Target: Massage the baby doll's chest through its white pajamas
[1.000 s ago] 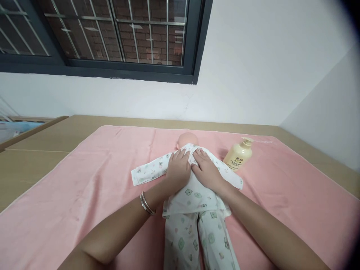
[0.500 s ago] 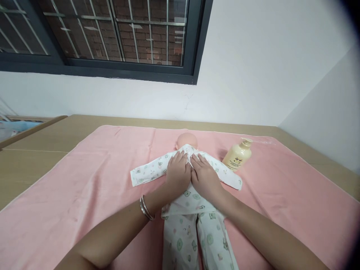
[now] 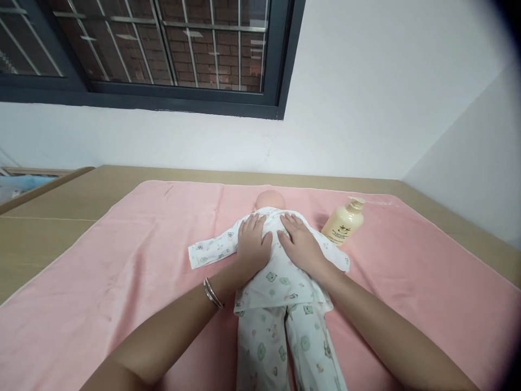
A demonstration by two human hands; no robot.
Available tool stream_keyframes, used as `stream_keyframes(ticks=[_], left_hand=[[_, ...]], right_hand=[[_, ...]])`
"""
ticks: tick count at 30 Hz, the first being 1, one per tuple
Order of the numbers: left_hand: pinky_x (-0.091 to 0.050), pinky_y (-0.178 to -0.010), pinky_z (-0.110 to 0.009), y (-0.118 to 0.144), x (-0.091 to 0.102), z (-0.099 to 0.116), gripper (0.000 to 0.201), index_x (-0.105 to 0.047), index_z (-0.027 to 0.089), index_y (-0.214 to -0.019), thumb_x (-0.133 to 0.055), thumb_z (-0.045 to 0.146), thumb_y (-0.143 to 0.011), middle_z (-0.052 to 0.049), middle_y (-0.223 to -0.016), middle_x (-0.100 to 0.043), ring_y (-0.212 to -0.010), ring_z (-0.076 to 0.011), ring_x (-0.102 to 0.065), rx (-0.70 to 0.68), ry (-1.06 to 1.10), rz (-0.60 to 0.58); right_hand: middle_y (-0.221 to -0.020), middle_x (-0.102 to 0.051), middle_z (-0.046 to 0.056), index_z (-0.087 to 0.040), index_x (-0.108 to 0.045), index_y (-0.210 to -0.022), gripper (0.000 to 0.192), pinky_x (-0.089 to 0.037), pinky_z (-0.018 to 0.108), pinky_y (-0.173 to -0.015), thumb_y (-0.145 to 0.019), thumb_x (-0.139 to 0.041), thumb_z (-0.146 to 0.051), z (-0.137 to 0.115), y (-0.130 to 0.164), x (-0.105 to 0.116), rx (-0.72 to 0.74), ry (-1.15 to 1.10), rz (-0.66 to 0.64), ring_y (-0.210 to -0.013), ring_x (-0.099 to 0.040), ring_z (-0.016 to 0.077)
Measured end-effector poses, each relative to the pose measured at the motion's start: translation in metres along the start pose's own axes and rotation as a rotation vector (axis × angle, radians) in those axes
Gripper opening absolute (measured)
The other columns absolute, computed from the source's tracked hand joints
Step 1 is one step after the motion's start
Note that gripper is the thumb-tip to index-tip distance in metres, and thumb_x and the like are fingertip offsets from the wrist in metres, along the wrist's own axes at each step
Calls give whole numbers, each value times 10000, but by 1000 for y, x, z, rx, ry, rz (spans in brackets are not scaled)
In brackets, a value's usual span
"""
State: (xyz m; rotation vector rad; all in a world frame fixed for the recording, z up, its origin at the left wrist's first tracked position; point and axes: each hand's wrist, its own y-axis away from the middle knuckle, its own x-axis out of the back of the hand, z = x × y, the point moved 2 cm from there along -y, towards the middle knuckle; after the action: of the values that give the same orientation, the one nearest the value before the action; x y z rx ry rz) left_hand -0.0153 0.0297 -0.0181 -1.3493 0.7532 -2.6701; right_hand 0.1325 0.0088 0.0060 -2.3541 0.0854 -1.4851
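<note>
At frame centre, the left hand and right hand press flat, fingers spread, on the baby doll in white printed cotton pyjamas; uneven pressure could roll it toward the cream plastic pump bottle just right.

White plaster wall runs across the back, pretty plain. Up and left of it there's a dark-framed window with metal bars, red brick showing outside. Below the wall sits a tan wooden table, mostly covered by a pink towel. Right of the table, a second pale wall forms a corner.
</note>
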Motion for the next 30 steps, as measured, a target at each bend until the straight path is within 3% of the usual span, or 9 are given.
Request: stream_keyframes(ticks=[3,5,9,14,19,22,25,28,30], left_hand=[[-246,-1152,-492,2,1,-1,463,-509,133,-1298,-427,264,-861,-144,-1400,-485,-1339,-281,-386,33,-21,53],[-267,-1141,-500,3,1,-1,476,-517,109,-1286,-455,276,-845,-170,-1374,-492,-1316,-306,-405,53,-54,76],[-238,-1147,-524,5,2,1,503,-498,108,-1294,-479,281,-822,-177,-1372,-488,-1320,-320,-394,24,-91,71],[-149,-1162,-556,14,7,7,529,-450,149,-1331,-471,254,-813,-150,-1430,-439,-1379,-310,-316,-48,-77,25],[-155,-1161,-537,22,11,11,550,-420,141,-1348,-448,227,-805,-147,-1454,-411,-1389,-293,-299,-156,-2,-21],[-151,-1158,-534,23,15,13,601,-391,142,-1364,-469,227,-773,-142,-1408,-464,-1346,-289,-358,-161,29,12],[-115,-1158,-547,23,17,14,610,-378,129,-1371,-480,243,-780,-145,-1338,-518,-1277,-288,-424,-92,43,72],[-105,-1152,-553,24,16,13,567,-381,122,-1370,-454,260,-826,-152,-1321,-520,-1261,-289,-428,-46,57,104],[-102,-1149,-556,25,14,10,533,-376,124,-1374,-416,278,-866,-160,-1358,-483,-1294,-291,-391,-58,68,124]], right_hand=[[-1389,-522,121,-160,-516,-1319,455,-366,440,-1051,-959,-353,-385,-3,3,6,8,100,33,-1321,-426,284],[-1163,-660,122,-170,-616,-1134,379,-437,412,-931,-958,-347,-369,-10,9,13,-16,203,59,-1132,-574,286],[-866,-694,86,-200,-630,-881,340,-463,361,-749,-956,-339,-359,-18,16,23,-58,332,55,-833,-644,252],[-1091,-685,137,-154,-641,-1055,344,-446,405,-906,-941,-350,-300,-10,4,31,-22,293,85,-1055,-614,288],[-1484,-397,147,-115,-365,-1437,541,-349,438,-1094,-920,-392,-274,-8,0,33,83,33,178,-1378,-359,261],[-1545,-285,122,-135,-294,-1473,595,-277,465,-1146,-911,-424,-283,-9,1,23,208,-90,234,-1434,-241,233],[-1499,-378,126,-142,-376,-1436,538,-237,498,-1159,-916,-424,-269,-9,0,7,319,-91,116,-1416,-288,231],[-1460,-438,127,-156,-497,-1358,454,-243,517,-1150,-926,-415,-269,-9,-1,2,330,-62,3,-1393,-338,243],[-1469,-420,146,-136,-506,-1347,455,-253,509,-1148,-922,-425,-279,-10,0,8,293,-75,70,-1388,-347,242]])
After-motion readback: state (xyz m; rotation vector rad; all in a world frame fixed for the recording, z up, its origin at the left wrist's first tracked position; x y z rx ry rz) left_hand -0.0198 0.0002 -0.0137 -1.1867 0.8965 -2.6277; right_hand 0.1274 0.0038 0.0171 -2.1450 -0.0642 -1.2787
